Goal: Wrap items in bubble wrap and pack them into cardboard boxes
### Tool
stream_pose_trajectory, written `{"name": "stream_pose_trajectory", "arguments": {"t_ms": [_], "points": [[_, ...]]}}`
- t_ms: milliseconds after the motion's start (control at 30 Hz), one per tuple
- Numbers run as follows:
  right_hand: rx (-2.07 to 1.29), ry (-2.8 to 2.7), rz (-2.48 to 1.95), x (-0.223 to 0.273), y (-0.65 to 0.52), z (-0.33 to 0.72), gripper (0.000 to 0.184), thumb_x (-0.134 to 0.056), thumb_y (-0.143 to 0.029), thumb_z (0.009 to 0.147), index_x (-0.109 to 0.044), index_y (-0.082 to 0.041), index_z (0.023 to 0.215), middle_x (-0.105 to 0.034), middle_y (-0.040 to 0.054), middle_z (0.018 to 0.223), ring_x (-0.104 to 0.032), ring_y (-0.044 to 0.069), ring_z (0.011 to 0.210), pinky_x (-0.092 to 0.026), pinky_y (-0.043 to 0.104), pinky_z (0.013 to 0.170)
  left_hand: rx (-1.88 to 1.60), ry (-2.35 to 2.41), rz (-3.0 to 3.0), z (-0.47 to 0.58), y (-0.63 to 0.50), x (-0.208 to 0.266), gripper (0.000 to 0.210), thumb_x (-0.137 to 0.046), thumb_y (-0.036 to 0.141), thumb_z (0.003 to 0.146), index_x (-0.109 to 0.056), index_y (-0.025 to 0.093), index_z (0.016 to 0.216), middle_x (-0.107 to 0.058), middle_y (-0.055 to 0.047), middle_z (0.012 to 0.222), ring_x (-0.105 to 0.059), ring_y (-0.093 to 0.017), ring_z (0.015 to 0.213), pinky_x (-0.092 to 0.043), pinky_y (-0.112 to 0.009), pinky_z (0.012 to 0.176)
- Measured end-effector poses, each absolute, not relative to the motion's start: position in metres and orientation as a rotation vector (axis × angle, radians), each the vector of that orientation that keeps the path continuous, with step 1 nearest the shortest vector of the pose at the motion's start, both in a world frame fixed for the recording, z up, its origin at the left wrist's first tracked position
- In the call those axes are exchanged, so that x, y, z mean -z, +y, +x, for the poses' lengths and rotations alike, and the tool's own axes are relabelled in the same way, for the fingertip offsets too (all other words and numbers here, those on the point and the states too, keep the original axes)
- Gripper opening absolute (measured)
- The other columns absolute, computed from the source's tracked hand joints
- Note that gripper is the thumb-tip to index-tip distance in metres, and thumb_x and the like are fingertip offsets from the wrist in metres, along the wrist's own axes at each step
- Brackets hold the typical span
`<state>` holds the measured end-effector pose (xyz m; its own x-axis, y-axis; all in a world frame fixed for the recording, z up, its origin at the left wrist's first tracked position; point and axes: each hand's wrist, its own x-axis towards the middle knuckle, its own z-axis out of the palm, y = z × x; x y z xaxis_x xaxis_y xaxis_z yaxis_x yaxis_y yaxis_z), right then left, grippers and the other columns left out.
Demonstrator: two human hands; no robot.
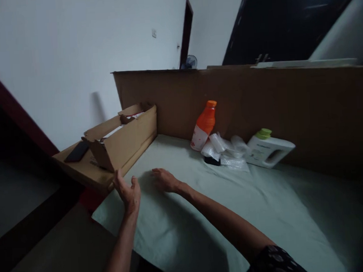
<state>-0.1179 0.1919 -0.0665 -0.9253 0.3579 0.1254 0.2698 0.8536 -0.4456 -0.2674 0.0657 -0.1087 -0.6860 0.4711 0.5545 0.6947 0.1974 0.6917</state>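
Sitting beyond the hands [129, 194], the cardboard box [132, 141] is nearer the left.

Dim, cool light fills the room. Well above and right of the orange-capped bottle [206, 120], a small white glare catches the black door [285, 23]. Left of and nearer than the bottle, the right forearm [223, 215] shadows the pale green sheet [255, 197], and the right hand [165, 180] blurs. Far right of the bottle, the sheet darkens; far left, stretched edges lean.
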Motion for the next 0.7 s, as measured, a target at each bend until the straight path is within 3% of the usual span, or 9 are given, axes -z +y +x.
{"name": "stream_pose_trajectory", "arguments": {"t_ms": [167,267,400,533,600,700], "points": [[-0.577,-2.842,-0.687,0.078,0.136,0.000,0.044,-0.065,-0.025,0.090,-0.063,-0.016,0.133,-0.054,0.0163,0.148,-0.050,0.031,0.138,-0.042,0.050,0.110,1.399,-2.249,-1.693,-0.174,0.074,0.117,0.038,-0.055,0.029,0.081,-0.065,0.017,0.115,-0.068,-0.016,0.117,-0.062,-0.032,0.114,-0.049,-0.050,0.104],[-0.508,-2.829,-0.784,0.082,0.100,0.069,0.047,-0.062,-0.028,0.094,-0.057,-0.016,0.139,-0.052,0.0146,0.151,-0.046,0.029,0.141,-0.040,0.046,0.111,1.320,-2.130,-2.098,-0.125,0.080,0.114,0.035,-0.055,0.032,0.079,-0.070,0.017,0.108,-0.070,-0.015,0.114,-0.063,-0.033,0.110,-0.050,-0.050,0.102],[-0.488,-2.738,-0.919,0.089,0.043,0.157,0.044,-0.059,-0.030,0.096,-0.057,-0.018,0.139,-0.052,0.0109,0.152,-0.044,0.025,0.142,-0.036,0.042,0.112,1.034,-1.938,-2.442,-0.066,0.090,0.117,0.040,-0.050,0.035,0.083,-0.070,0.015,0.111,-0.069,-0.018,0.118,-0.062,-0.034,0.111,-0.049,-0.051,0.102],[-0.406,-2.645,-1.045,0.086,-0.002,0.234,0.029,-0.060,-0.033,0.095,-0.067,-0.020,0.120,-0.061,0.0064,0.143,-0.046,0.021,0.141,-0.038,0.037,0.110,0.807,-1.769,-2.538,-0.017,0.100,0.134,0.043,-0.044,0.039,0.088,-0.070,0.015,0.112,-0.068,-0.019,0.124,-0.060,-0.034,0.115,-0.047,-0.050,0.101],[-0.188,-2.481,-1.259,0.067,-0.011,0.276,0.022,-0.061,-0.031,0.094,-0.071,-0.020,0.110,-0.065,0.0069,0.137,-0.048,0.023,0.139,-0.039,0.039,0.108,0.807,-1.706,-2.534,-0.006,0.102,0.143,0.044,-0.041,0.041,0.091,-0.070,0.016,0.112,-0.066,-0.019,0.129,-0.058,-0.035,0.120,-0.046,-0.052,0.102],[0.364,-2.076,-1.577,0.016,-0.012,0.351,0.025,-0.058,-0.022,0.093,-0.069,-0.018,0.114,-0.065,0.0116,0.136,-0.050,0.027,0.136,-0.038,0.044,0.109,0.909,-1.636,-2.518,-0.003,0.101,0.150,0.040,-0.043,0.042,0.091,-0.070,0.019,0.108,-0.067,-0.017,0.127,-0.059,-0.033,0.121,-0.046,-0.051,0.103]]}}
